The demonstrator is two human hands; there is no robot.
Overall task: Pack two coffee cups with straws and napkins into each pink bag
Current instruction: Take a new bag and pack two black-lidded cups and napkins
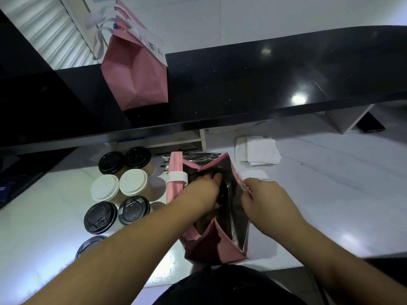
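An open pink bag [217, 245] with a dark foil lining stands on the white counter in front of me. My left hand [201, 192] reaches down into its mouth and grips a black-lidded coffee cup [222, 194], mostly hidden inside. My right hand [261, 197] pinches the bag's right rim, holding it open. Left of the bag stand several cups: black-lidded ones [111, 162] at the back, white-lidded ones [133, 182] in the middle, black-lidded ones [100, 217] in front. Black wrapped straws [199, 156] lie behind the bag. White napkins [256, 151] lie at the back right.
A banded stack of flat pink bags [175, 170] lies against the open bag's left side. A filled pink bag [136, 69] with a receipt stands on the raised black counter [264, 80]. A loose black lid [89, 244] lies near the front left edge.
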